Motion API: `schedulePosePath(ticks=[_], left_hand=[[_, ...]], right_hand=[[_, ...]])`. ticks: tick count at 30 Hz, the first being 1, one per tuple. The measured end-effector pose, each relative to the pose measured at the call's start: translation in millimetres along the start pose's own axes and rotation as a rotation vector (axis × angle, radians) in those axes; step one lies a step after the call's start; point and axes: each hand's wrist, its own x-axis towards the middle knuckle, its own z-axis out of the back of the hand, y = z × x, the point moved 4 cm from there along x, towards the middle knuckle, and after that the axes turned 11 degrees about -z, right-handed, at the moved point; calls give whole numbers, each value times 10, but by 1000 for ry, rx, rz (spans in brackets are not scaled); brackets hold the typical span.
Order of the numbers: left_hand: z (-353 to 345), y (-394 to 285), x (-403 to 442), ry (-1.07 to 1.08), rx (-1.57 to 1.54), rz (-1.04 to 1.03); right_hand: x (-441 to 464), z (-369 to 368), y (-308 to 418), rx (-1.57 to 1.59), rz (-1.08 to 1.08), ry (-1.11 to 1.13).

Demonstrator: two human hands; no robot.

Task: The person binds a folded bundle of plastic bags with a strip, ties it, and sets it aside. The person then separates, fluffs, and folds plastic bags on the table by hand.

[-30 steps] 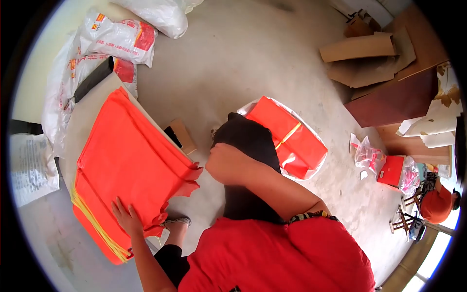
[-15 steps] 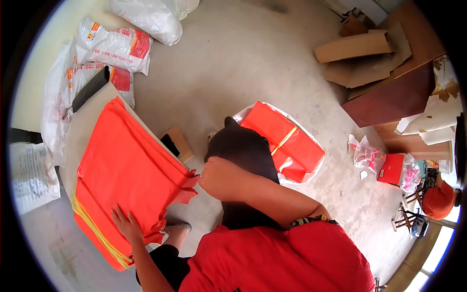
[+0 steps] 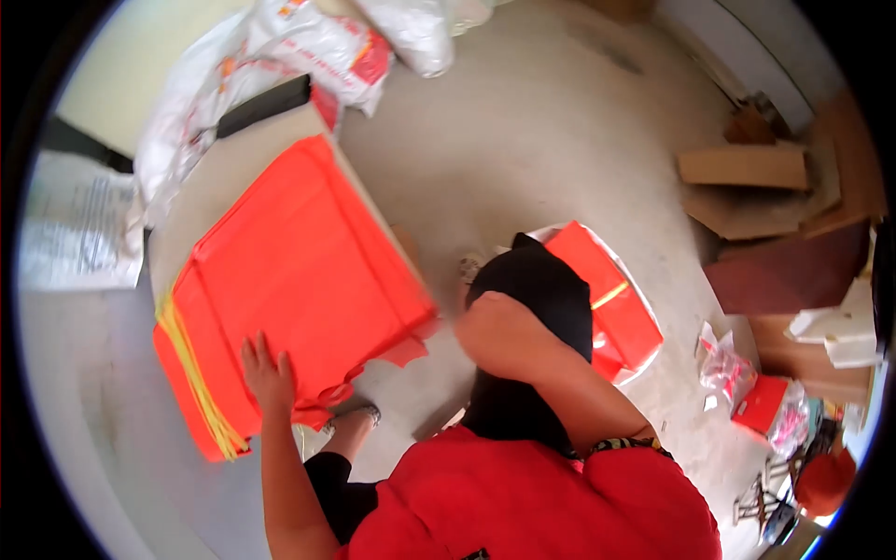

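Observation:
A stack of thin orange-red sheets point(image 3: 299, 261) lies on the table, its near right edge ragged and crumpled. Flat on the lower part of the stack rests my left hand point(image 3: 269, 373), fingers spread. Yellow ties point(image 3: 201, 373) lie across the stack's left end, just left of that hand. My right hand point(image 3: 499, 331) is over my dark-clothed leg, right of the ragged edge and apart from it. Motion blurs it and its fingers cannot be made out. Beyond my leg, a folded orange-red bundle with a yellow tie point(image 3: 607, 303) sits on white wrapping on the floor.
A black bar-shaped object point(image 3: 264, 105) lies at the table's far end. White printed sacks point(image 3: 317, 47) are piled behind it. Opened cardboard point(image 3: 747, 182) stands at the far right. A red box point(image 3: 761, 403) and clear plastic bags are on the floor below it.
The view has shifted, so the table appears further right and higher. My right hand has moved away from the stack's ragged edge. My left hand stays flat on the sheets.

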Motion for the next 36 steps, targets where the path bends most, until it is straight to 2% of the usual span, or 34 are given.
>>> schedulePosePath(ticks=[8,26,29,32,36], left_hand=[[139,-136,43,30,-72,107],[107,-51,107,9,-159,122],[280,-136,155,144,-202,239],[344,-175,197,185,-111,327],[374,-337,316,-5,-80,93]], right_hand=[[155,-86,125,18,-18,48],[272,-27,191,84,-60,67],[310,-26,266,96,-30,69],[340,-29,334,106,-5,38],[403,-80,388,139,28,48]])
